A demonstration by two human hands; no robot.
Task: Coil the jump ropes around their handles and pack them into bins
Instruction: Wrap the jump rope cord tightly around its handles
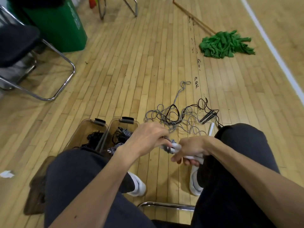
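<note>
Right hand [192, 148] clamps the white handles [177, 147] at lower centre, while the left hand [146, 139] pinches the grey rope [169, 148] wound at their tip. More ropes [174, 116] lie tangled on the floor just above, with two bins [113, 122] to the left.

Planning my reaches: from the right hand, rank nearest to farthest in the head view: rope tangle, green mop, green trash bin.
1. rope tangle, on the floor just ahead of the right hand
2. green mop, farther ahead, to the right
3. green trash bin, farthest, upper left
</note>
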